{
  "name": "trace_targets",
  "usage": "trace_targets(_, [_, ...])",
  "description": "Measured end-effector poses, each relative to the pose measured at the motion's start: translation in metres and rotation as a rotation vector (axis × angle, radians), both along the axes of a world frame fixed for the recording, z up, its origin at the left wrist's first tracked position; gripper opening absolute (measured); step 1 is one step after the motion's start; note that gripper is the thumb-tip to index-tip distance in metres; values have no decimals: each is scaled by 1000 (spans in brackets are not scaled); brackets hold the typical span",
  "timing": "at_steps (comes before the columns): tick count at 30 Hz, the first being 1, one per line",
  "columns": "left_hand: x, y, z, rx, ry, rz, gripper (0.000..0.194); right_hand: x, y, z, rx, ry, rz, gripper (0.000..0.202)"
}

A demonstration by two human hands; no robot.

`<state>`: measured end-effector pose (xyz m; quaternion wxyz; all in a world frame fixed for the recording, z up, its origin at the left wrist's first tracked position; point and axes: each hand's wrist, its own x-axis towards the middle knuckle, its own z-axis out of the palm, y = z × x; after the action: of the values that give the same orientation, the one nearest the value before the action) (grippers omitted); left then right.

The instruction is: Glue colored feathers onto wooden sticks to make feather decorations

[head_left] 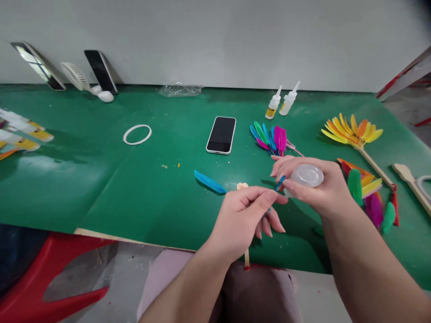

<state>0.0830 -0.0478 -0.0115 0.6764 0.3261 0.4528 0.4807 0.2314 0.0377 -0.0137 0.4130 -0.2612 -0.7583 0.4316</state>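
My left hand (244, 217) is pinched on a small blue feather (280, 182), mostly covered by the fingers. My right hand (311, 184) is closed around a translucent glue bottle (307, 175), its round base facing up and its nozzle hidden. The fingertips of both hands nearly meet. A longer blue feather (209, 181) points left from beside my left hand; whether the hand touches it I cannot tell. Behind that hand shows the pale scalloped end (242, 185) of something, and below it a wooden stick (247, 258) at the table edge.
Blue, green and magenta feathers (274, 139) lie beyond my right hand. To the right are a yellow feather fan (357, 132), loose feathers (367, 193) and a wooden handle (409, 179). A phone (221, 135), glue bottles (273, 104) and a white ring (137, 134) are on the green table (161, 202).
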Motion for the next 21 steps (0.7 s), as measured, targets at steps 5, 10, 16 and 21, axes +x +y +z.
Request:
trace_targets(5, [-2, 1, 1, -10, -95, -26, 29, -1, 1, 0, -34, 12, 2, 6])
trace_targets(10, [-1, 1, 0, 19, -70, 10, 27, -3, 1, -2, -56, 43, -16, 6])
trace_targets(16, [2, -1, -2, 81, 102, 109, 22, -5, -1, -1, -61, 14, -27, 6])
trace_targets(21, [5, -1, 0, 118, 225, 146, 20, -7, -3, -2, -62, -20, -62, 7])
